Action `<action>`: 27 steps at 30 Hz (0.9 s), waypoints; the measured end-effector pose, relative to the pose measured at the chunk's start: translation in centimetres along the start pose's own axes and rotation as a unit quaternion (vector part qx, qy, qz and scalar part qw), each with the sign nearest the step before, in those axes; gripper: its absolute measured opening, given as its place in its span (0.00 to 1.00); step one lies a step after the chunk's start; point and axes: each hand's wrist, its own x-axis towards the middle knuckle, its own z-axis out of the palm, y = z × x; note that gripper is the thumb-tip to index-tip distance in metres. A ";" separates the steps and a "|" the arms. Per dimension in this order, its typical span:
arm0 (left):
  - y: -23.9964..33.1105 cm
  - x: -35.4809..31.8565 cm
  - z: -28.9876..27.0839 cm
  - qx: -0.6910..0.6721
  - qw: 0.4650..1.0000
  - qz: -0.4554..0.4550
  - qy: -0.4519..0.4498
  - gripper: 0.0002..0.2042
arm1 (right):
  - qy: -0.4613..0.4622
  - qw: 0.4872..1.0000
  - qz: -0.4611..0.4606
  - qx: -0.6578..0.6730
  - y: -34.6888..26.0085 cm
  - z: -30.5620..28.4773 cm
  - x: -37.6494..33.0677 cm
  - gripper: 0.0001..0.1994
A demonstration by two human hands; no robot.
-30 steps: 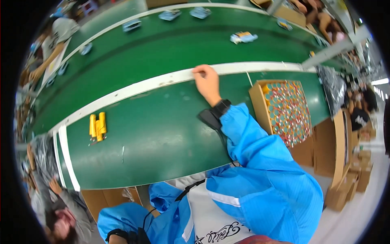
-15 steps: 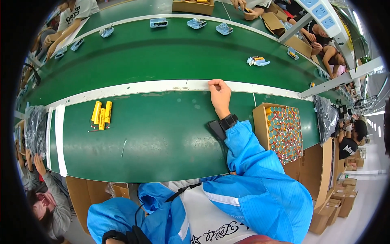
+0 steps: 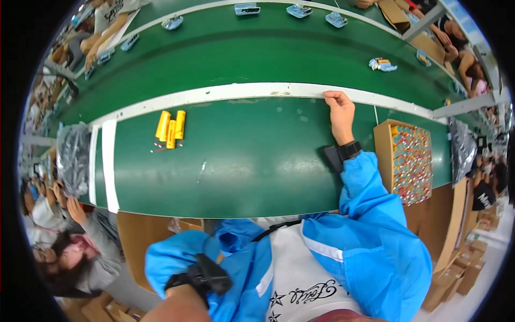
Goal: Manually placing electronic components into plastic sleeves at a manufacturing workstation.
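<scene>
My right hand [image 3: 341, 114] lies at the white rail [image 3: 252, 91] along the far side of the green bench, its fingers curled together and nothing showing in them. A black strap with a small box is on that wrist. My left hand [image 3: 179, 307] is raised close to the lower edge; its back shows, but the fingers are cut off. Well away from both hands, three yellow cylindrical battery cells [image 3: 171, 130] with thin wire leads lie on the bench's left part. Right of my right arm stands a cardboard box [image 3: 382, 158] packed with upright wired cells [image 3: 412, 161].
Beyond the rail, a green belt [image 3: 230, 59] carries several blue trays [image 3: 247, 9] and a blue-and-white bundle [image 3: 382, 65]. Black plastic bags [image 3: 74, 158] hang at both bench ends. Open cartons [image 3: 134, 236] stand below the front edge. Other people work around.
The view has shifted, moving the bench scene right and up in the picture. My left wrist and hand have risen further into view at the bottom. My right hand stays at the rail.
</scene>
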 end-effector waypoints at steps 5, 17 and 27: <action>0.7 -3.1 3.2 0.268 0.961 -0.013 0.064 0.30 | -0.018 0.997 0.072 -0.023 -3.1 -1.1 -0.2 0.06; -2.8 -6.9 7.9 -0.193 0.967 0.011 0.165 0.33 | 0.006 0.933 0.074 -0.352 -0.4 -1.3 31.0 0.32; -1.6 -10.6 6.9 0.433 0.886 -0.114 0.118 0.31 | 0.222 0.748 0.169 -0.602 3.6 4.7 35.9 0.57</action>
